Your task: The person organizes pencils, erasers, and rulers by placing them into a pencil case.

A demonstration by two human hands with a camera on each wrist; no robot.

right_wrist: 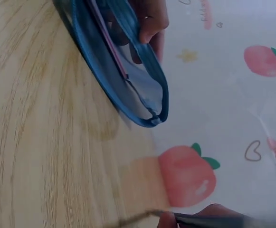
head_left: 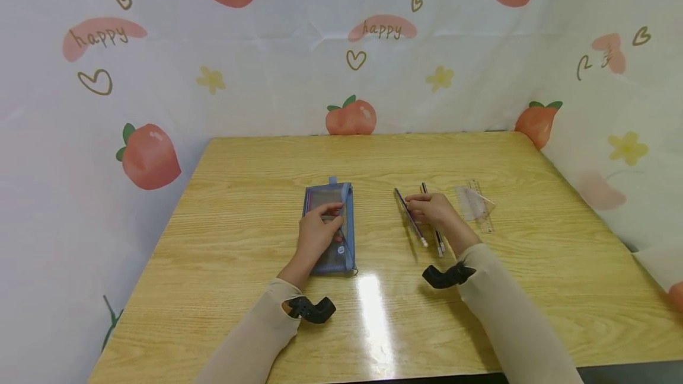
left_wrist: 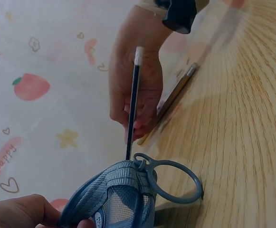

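Observation:
A blue mesh zip pencil case lies on the table, and my left hand pinches its edge. In the right wrist view its mouth gapes and a pinkish pencil shows inside. My right hand holds a dark pencil with a white eraser, raised a little above the table to the right of the case. Beneath that hand, more dark pencil ends show on the tabletop, partly covered. A ring-shaped zip pull hangs from the case in the left wrist view.
Farther right on the wooden table lie a clear ruler and clear set-square-like pieces, overlapping. A white cloth with peach prints rises behind and along the sides.

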